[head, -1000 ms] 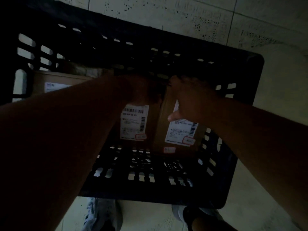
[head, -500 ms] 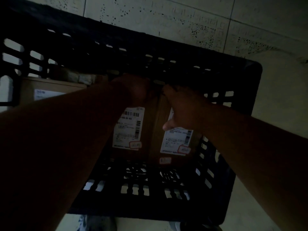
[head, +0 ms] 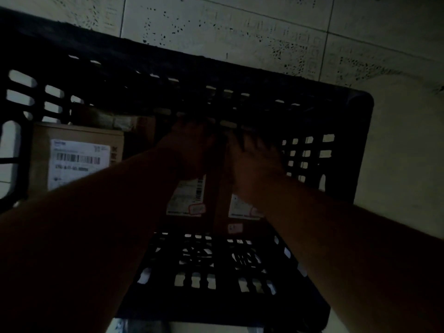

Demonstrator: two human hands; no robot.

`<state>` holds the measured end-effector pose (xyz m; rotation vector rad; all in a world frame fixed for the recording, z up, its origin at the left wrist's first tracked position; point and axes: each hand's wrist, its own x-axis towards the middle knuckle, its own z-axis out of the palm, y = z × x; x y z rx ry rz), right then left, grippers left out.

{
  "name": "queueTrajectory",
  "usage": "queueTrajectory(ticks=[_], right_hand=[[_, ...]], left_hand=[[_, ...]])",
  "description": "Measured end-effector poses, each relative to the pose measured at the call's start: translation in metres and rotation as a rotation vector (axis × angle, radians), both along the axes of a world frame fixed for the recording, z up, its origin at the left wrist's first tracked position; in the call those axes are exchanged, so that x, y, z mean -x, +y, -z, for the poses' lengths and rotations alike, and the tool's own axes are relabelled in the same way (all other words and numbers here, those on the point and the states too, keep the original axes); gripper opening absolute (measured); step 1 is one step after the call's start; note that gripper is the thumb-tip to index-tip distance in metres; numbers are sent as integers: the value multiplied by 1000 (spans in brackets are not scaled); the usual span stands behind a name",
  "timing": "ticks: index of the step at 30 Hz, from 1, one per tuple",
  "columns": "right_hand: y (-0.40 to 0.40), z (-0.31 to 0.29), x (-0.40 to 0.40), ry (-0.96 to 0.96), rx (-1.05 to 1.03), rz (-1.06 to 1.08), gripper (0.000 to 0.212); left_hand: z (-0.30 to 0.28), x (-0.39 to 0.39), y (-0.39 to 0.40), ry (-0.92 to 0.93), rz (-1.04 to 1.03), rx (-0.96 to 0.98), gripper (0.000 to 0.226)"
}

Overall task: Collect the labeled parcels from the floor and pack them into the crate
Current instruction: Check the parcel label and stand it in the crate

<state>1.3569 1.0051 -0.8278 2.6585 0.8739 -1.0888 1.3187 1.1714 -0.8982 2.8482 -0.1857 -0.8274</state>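
A dark slotted plastic crate [head: 360,102] stands on the floor below me. Two brown labeled parcels lie side by side in its middle: the middle parcel [head: 189,198] and the right parcel [head: 237,210]. My left hand [head: 192,150] curls over the far end of the middle parcel, close to the crate's far wall. My right hand [head: 254,162] lies on the far end of the right parcel with its fingers stretched out and blurred. A third labeled parcel [head: 79,162] lies flat in the crate's left part, partly covered by my left forearm.
A taped package [head: 115,121] sits behind the left parcel against the far wall. The crate's near floor grid [head: 216,260] is bare. Speckled floor tiles [head: 240,27] surround the crate. The scene is very dim.
Both hands have slid toward the crate's far wall along the two middle parcels. The right thumb has left the label and the fingers have straightened. The view moved closer.
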Motion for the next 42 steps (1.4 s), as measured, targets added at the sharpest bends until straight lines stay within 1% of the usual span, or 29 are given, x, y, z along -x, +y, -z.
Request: queueTrajectory(ticks=[2, 3, 4, 6, 7, 8, 10, 11, 13, 14, 15, 17, 18, 20, 21, 23, 25, 27, 28, 31, 33, 34, 35, 36, 38, 39, 40, 41, 42], right_hand=[[-3, 1, 17, -89, -7, 84, 86], [-6, 1, 25, -99, 10, 121, 85], [-11, 1, 33, -90, 33, 147, 90], [-19, 1, 49, -34, 68, 167, 111], [-22, 1, 55, -1, 70, 183, 117], [-23, 2, 59, 32, 72, 216, 119], [-22, 6, 63, 104, 79, 335, 117], [-21, 8, 64, 122, 57, 400, 111], [-20, 12, 63, 99, -51, 506, 89], [-20, 12, 63, 107, -95, 578, 80], [-21, 12, 63, 129, -129, 650, 75], [-23, 9, 62, 161, -194, 730, 70], [-24, 6, 61, 169, -225, 740, 69], [-27, -3, 59, 170, -275, 745, 68], [-29, -7, 58, 161, -295, 753, 67], [-30, -15, 55, 119, -335, 787, 66], [-27, -24, 51, 54, -360, 807, 73], [-24, -31, 45, 13, -377, 798, 84], [-21, -34, 41, 3, -378, 787, 90], [-17, -38, 25, -26, -298, 771, 98], [-15, -38, 15, -60, -174, 741, 98], [-15, -37, 13, -72, -98, 708, 98], [-14, -36, 11, -71, -27, 669, 99], [-13, -35, 12, -56, 27, 632, 98], [-14, -32, 18, -18, 72, 565, 97], [-16, -31, 23, -11, 81, 525, 96], [-18, -29, 28, -9, 97, 479, 98], [-20, -27, 32, -7, 118, 434, 104], [-22, -25, 34, -5, 136, 397, 109]], left_hand=[[-11, 12, -10, -35, -3, -65, 70], [-17, 21, -18, -69, -39, -108, 69], [-24, 30, -27, -92, -88, -114, 67], [-37, 46, -44, -119, -205, -79, 63], [-40, 53, -53, -50, -265, -23, 61], [-43, 60, -61, 83, -322, 51, 60], [-44, 67, -74, 315, -423, 181, 53], [-41, 66, -77, 342, -476, 203, 48], [-41, 56, -80, 335, -589, 189, 40], [-43, 51, -81, 343, -641, 188, 40], [-43, 48, -82, 337, -749, 227, 41], [-41, 43, -83, 359, -1097, 399, 43], [-42, 43, -84, 371, -1196, 480, 44], [-46, 46, -87, 372, -1274, 613, 46], [-48, 48, -88, 341, -1285, 646, 45], [-59, 50, -83, 243, -1270, 640, 39], [-64, 53, -73, 191, -1325, 688, 30], [-68, 57, -63, 227, -1456, 767, 20], [-72, 58, -60, 252, -1480, 791, 18], [-77, 53, -60, 322, -1434, 840, 25], [-79, 48, -65, 380, -1401, 853, 28], [-76, 45, -70, 427, -1429, 908, 33], [-75, 42, -74, 471, -1428, 911, 34], [-73, 38, -77, 497, -1374, 847, 28], [-67, 36, -78, 475, -1347, 654, 9], [-66, 38, -78, 455, -1248, 632, 9], [-64, 43, -79, 441, -1060, 642, 19], [-59, 49, -80, 433, -977, 654, 34], [-58, 53, -79, 423, -892, 624, 47]])
